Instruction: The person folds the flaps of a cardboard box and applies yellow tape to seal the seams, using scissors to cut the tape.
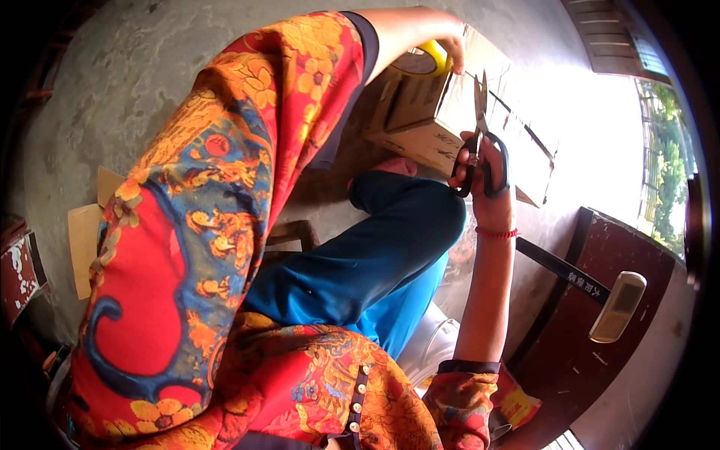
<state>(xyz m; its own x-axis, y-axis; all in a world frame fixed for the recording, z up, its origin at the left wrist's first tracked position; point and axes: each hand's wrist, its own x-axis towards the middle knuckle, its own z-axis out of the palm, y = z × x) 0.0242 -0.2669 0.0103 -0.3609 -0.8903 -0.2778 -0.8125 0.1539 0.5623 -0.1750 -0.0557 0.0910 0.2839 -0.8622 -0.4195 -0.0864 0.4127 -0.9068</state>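
My left hand reaches across to the top of the view, its fingers curled at the right side of a yellow roll of adhesive tape; its thumb is hidden. The roll is against the upper edge of a cardboard box. My right hand grips black-handled scissors, right of the box. Their blades point up the picture and are slightly apart at the tips. The box bears dark writing, and its far side is washed out by bright light.
My bent leg in blue trousers lies between my arms. A dark red wooden piece of furniture with a black strap and a metal-framed object stands at right. Flat cardboard lies at left on the concrete floor. A silvery container is beside my leg.
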